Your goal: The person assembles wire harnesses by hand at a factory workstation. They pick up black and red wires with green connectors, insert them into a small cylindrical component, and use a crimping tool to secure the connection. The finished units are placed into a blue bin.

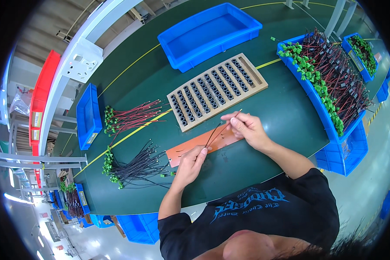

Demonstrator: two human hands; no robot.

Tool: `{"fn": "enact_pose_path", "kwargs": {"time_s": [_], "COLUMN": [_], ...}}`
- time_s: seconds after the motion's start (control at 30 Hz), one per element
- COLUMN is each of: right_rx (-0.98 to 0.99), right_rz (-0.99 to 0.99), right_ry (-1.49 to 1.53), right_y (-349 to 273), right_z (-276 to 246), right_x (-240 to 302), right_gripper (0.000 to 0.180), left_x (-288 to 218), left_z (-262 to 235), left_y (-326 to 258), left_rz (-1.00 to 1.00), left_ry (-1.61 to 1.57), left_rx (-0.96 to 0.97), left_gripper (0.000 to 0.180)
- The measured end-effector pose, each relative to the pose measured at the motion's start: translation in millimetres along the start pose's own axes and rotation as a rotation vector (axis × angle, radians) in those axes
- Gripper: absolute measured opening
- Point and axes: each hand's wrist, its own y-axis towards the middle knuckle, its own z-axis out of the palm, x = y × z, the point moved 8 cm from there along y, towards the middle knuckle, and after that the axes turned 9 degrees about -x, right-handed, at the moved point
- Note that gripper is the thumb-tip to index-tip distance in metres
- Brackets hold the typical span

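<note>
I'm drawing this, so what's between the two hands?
In the head view, thin wires lie between the left hand and right hand, above the orange board.

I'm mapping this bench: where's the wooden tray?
In the head view, just above centre, the wooden tray lies between the blue bin beyond it and the orange plate nearer in.

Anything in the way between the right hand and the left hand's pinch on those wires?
Nothing visible. Only the thin wires span the gap from the left hand to the right hand. The orange board lies below them, and the wooden tray sits beyond, off that line.
</note>
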Motion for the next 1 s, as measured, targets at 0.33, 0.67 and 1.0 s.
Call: {"fn": "enact_pose_path", "kwargs": {"time_s": [0.33,0.67,1.0], "right_rx": [-0.044,0.036,0.054], "right_rz": [-0.143,-0.159,0.031], "right_ry": [-0.15,-0.267,-0.17], "right_y": [-4,1,-6], "right_z": [4,-2,7], "right_x": [9,-3,-6], "right_gripper": [0.031,0.036,0.038], "left_x": [-13,-16,-20], "left_z": [11,15,17], "left_y": [9,11,12], "left_rz": [0.018,0.018,-0.001], "left_ry": [-0.087,-0.091,-0.105], "left_rx": [0.018,0.013,0.06], "left_gripper": [0.033,0.031,0.032]}}
